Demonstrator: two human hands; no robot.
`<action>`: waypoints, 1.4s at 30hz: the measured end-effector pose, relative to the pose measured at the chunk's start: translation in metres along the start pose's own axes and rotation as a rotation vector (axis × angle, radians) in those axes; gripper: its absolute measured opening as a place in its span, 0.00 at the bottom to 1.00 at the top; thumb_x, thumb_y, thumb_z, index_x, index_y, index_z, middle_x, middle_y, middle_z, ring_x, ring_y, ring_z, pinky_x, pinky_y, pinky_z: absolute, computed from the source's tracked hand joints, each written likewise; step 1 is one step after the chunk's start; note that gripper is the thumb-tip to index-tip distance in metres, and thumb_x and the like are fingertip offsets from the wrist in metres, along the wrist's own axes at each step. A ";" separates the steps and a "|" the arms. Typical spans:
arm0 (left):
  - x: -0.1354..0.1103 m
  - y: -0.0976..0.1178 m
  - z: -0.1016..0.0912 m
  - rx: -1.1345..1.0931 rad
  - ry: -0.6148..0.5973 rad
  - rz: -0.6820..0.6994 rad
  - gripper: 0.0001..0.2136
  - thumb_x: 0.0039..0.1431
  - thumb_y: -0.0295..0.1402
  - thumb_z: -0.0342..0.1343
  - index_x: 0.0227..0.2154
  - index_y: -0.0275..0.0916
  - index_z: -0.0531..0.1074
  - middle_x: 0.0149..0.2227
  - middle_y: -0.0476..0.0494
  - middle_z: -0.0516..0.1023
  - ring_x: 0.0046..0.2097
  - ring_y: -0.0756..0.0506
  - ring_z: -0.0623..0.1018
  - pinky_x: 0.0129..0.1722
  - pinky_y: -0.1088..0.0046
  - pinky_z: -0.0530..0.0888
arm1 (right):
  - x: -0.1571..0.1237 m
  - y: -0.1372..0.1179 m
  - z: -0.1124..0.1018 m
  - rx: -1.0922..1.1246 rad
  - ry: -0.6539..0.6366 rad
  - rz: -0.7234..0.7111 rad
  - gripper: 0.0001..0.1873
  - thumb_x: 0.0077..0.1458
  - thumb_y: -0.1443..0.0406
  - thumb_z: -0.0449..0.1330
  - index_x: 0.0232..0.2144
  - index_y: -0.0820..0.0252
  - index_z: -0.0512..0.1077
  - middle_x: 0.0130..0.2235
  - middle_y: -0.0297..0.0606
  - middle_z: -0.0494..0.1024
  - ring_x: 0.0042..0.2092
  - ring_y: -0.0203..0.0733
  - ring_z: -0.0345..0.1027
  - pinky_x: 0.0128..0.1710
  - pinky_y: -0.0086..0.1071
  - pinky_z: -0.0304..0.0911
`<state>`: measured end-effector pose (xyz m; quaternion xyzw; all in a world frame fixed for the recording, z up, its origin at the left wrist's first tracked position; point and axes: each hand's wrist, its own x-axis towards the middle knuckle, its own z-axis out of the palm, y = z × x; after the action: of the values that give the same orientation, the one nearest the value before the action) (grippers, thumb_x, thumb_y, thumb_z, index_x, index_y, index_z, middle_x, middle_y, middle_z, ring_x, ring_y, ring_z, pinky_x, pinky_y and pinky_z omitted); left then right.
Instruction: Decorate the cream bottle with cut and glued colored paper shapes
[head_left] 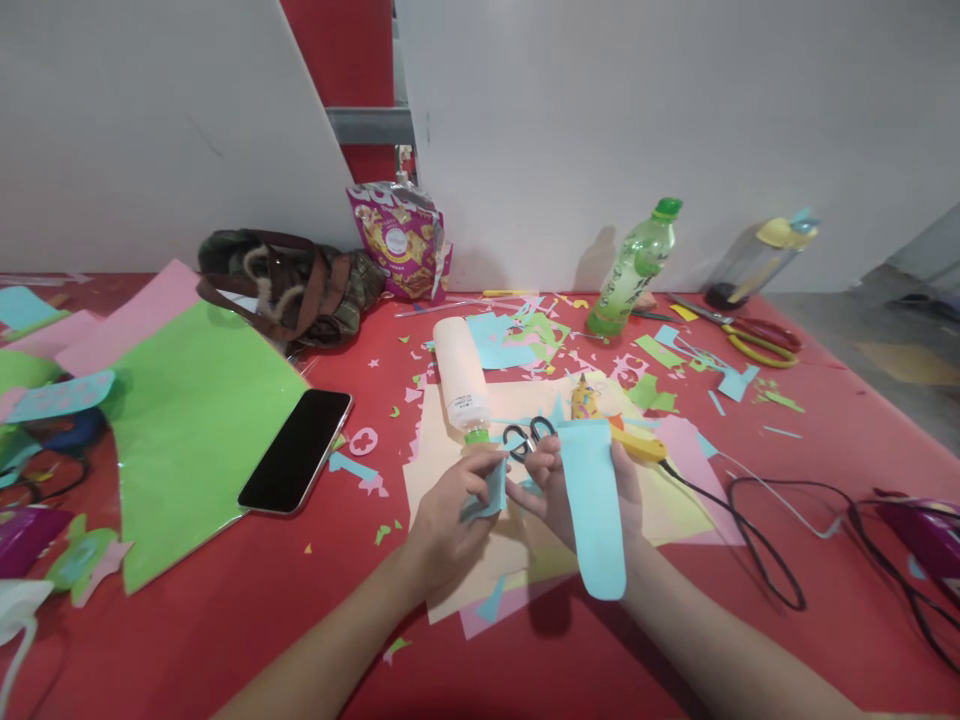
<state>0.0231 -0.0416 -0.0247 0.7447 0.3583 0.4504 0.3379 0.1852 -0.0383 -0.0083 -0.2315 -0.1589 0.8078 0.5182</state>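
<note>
My left hand (454, 510) pinches a small folded light-blue piece of paper (493, 490) between thumb and fingers. Beside it, my right hand (551, 480) has a long light-blue paper strip (596, 520) with a rounded lower end, hanging over the palm and held at the thumb side. Just beyond the fingertips are black-handled scissors (529, 438); their blades are hidden. A white bottle with a green cap (459, 375) lies behind my left hand. Behind the strip is a yellow tool with a black cord (641, 443), partly covered. Cream paper sheets (442, 540) lie under both hands.
A phone (296, 450) and a green sheet (195, 400) lie at left. Toward the wall are a camouflage bag (292, 285), a snack packet (401, 240) and a green drink bottle (634, 270). Yellow-red handled scissors (761, 340) lie far right among paper scraps. A black cord (772, 580) loops at right.
</note>
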 end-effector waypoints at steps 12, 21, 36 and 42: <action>0.002 0.003 -0.001 0.043 -0.045 -0.019 0.08 0.45 0.20 0.49 0.22 0.40 0.58 0.41 0.39 0.70 0.46 0.43 0.70 0.42 0.64 0.68 | -0.001 -0.001 0.001 0.015 -0.004 0.003 0.21 0.40 0.46 0.51 0.29 0.54 0.66 0.28 0.33 0.66 0.33 0.38 0.61 0.44 0.41 0.58; 0.004 0.007 -0.004 0.038 -0.017 -0.111 0.08 0.46 0.25 0.52 0.21 0.40 0.58 0.40 0.38 0.72 0.46 0.43 0.71 0.42 0.66 0.68 | -0.001 -0.001 0.001 -0.068 -0.016 -0.011 0.23 0.41 0.44 0.49 0.29 0.53 0.66 0.27 0.33 0.65 0.34 0.39 0.62 0.45 0.44 0.57; 0.006 0.011 -0.007 -0.012 -0.028 -0.116 0.08 0.48 0.35 0.53 0.22 0.39 0.60 0.39 0.37 0.72 0.44 0.42 0.71 0.40 0.67 0.67 | -0.001 -0.001 -0.002 0.124 -0.023 0.043 0.20 0.38 0.49 0.55 0.29 0.57 0.66 0.27 0.31 0.68 0.32 0.35 0.63 0.43 0.37 0.60; 0.004 0.005 -0.006 -0.183 -0.027 -0.179 0.11 0.47 0.37 0.56 0.26 0.39 0.59 0.41 0.38 0.69 0.49 0.41 0.67 0.45 0.63 0.65 | -0.001 0.000 -0.003 0.163 -0.095 0.075 0.20 0.40 0.49 0.55 0.31 0.58 0.66 0.27 0.31 0.69 0.31 0.33 0.64 0.43 0.37 0.62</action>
<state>0.0204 -0.0399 -0.0170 0.6818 0.3764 0.4392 0.4479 0.1871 -0.0394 -0.0102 -0.1556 -0.1085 0.8469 0.4967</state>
